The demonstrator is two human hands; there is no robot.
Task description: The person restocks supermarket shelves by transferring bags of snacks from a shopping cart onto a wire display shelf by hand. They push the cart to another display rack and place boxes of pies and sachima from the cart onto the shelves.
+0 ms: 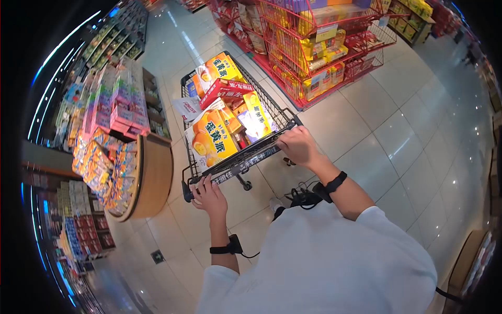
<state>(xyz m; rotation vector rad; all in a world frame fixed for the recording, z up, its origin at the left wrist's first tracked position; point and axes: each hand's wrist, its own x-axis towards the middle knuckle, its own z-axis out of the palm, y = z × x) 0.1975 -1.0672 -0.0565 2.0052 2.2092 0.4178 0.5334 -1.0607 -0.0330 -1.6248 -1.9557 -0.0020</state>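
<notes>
Cart [273,109] ahead of the person, loaded: yellow pie box [213,137] nearest the handle [246,163], red box [226,91] behind it, more cartons packed around. Right hand [297,145] has fingers curled round the handle; left hand [210,197] has fingers slightly apart, laid over its left end, can't tell if gripping. Red wire rack [294,67] near cart's right, rounded snack counter [157,175] left. Bare glossy tile floor [361,144] wide on the right.
</notes>
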